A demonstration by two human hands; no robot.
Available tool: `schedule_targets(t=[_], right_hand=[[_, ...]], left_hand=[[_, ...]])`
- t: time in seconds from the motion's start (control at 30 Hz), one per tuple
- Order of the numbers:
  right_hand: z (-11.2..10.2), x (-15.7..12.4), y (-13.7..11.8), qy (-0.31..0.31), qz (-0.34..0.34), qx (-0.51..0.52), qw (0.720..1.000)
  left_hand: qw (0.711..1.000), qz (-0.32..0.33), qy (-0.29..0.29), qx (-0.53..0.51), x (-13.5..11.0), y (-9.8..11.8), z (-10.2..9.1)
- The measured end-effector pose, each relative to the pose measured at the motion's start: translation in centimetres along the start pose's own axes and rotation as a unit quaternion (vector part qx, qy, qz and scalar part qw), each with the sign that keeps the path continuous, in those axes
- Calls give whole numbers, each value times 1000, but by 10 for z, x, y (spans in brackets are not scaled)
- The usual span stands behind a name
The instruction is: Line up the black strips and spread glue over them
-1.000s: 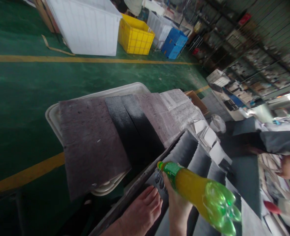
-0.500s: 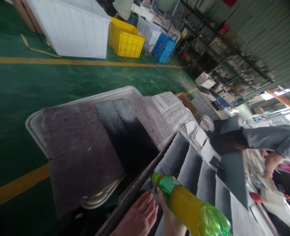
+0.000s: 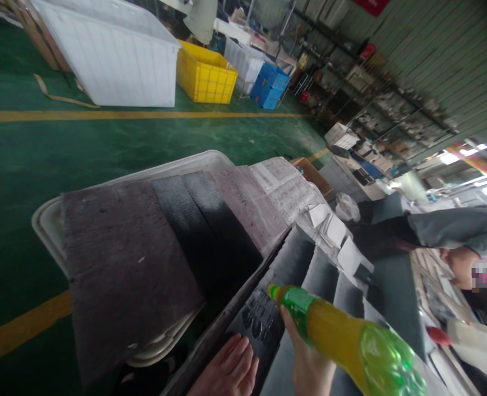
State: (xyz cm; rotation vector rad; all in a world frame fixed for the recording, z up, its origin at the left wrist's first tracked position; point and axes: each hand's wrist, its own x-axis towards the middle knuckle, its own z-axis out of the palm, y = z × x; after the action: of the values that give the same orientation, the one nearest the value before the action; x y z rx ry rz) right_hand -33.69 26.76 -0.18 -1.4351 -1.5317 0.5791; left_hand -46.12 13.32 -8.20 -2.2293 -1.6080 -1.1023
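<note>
My right hand (image 3: pixel 309 363) grips a green plastic bottle (image 3: pixel 346 341) of yellow drink, tilted with its cap toward the upper left and its base toward the camera. My left hand (image 3: pixel 227 371) lies flat with fingers stretched out on the dark edge of a table, next to a black sheet with cut-out shapes (image 3: pixel 260 324). Grey felt sheets (image 3: pixel 321 275) overlap in a row on the table beyond the bottle. To the left, a white tub (image 3: pixel 51 220) carries stacked brown and black felt sheets (image 3: pixel 128 258).
A co-worker's grey sleeve (image 3: pixel 453 231) and hand (image 3: pixel 460 264) reach in at the right. White (image 3: pixel 115 60), yellow (image 3: pixel 204 77) and blue crates (image 3: pixel 270 88) stand on the green floor beyond yellow lines. Shelving (image 3: pixel 392 110) fills the back right. White paper pieces (image 3: pixel 330 228) lie by the felt.
The bottle has shifted slightly right and my left hand has slid lower in view. The black cut-out sheet now shows beside the bottle's cap. The view has tilted a little.
</note>
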Motion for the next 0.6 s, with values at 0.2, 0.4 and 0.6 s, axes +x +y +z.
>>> schedule_targets(t=[0.2, 0.4, 0.6], right_hand=[[15, -12, -13, -32, -15, -17, 999], [38, 42, -27, 46, -57, -35, 997], [9, 9, -10, 22, -66, -65, 995]], left_hand=[[999, -13, 42, -1, 2, 0, 4], [1000, -1, 12, 7, 4, -1, -4], [1000, -10, 13, 9, 5, -1, -5]])
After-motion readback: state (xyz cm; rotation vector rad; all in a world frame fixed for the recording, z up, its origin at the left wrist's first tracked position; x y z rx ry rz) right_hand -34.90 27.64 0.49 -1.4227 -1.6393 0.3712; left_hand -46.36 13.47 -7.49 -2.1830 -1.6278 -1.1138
